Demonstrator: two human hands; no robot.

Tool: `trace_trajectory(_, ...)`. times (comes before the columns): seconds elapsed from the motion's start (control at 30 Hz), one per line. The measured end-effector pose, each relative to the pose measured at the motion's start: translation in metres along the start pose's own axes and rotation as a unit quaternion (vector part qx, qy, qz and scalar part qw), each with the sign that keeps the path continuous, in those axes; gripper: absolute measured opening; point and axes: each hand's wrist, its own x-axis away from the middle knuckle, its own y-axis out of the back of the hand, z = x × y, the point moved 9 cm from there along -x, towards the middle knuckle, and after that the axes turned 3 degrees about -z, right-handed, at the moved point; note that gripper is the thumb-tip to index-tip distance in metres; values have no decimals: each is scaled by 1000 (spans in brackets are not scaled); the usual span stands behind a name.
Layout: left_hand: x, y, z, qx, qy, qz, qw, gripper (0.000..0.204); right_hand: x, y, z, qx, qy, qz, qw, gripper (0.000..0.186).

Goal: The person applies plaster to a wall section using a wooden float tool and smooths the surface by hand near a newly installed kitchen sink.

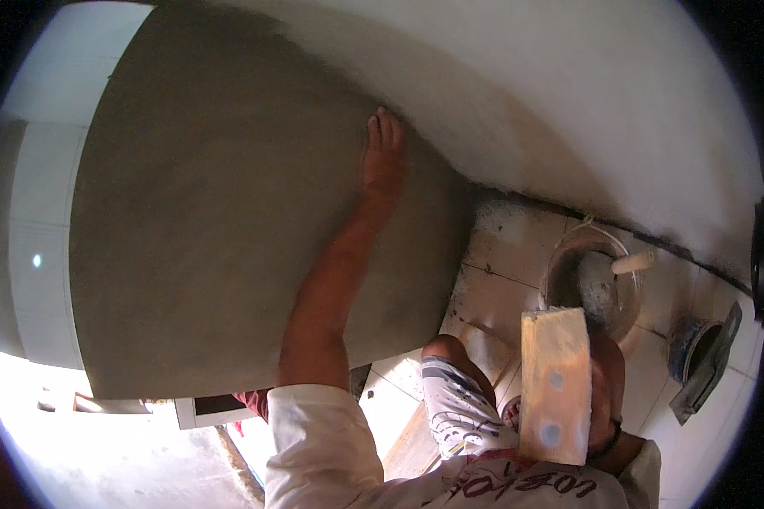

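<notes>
My left hand (pixel 384 154) is laid against a broad, smooth grey cement surface (pixel 204 212), close to where it meets the pale wall. Its fingers are stretched out and nothing shows in them. On my right, a wooden plastering float (pixel 555 386) is held up in front of my body. Its flat face is worn, with two grey spots. My right hand is hidden behind this board; only the wrist, with a dark band (pixel 607 437), shows beside it, so the grip itself is out of sight.
A bucket (pixel 560 271) with a white handle stands by the wall, holding a tool with a pale grip (pixel 633 261). Farther right, a dark container (pixel 692 349) has a flat grey piece (pixel 711 373) leaning on it. Light tiles (pixel 505 242) cover the floor.
</notes>
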Motion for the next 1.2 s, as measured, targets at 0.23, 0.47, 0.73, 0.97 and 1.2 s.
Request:
trace_trajectory(0.23,21,-5,19,61,15,-91,994,76,5,12,-13,-121,-34,-44,991,45)
trace_trajectory(0.47,75,44,126,43,118,-132,983,74,-6,-9,-24,-208,-128,6,970,50)
trace_trajectory(0.73,143,86,183,0,181,-126,975,74,-24,-2,-21,-95,-50,64,992,47)
trace_trajectory(0.97,156,87,183,23,208,-156,965,74,-35,-4,-25,-47,-16,91,995,45)
trace_trajectory(1.2,142,103,187,3,209,-169,963,68,-35,-24,-19,-18,40,161,986,42)
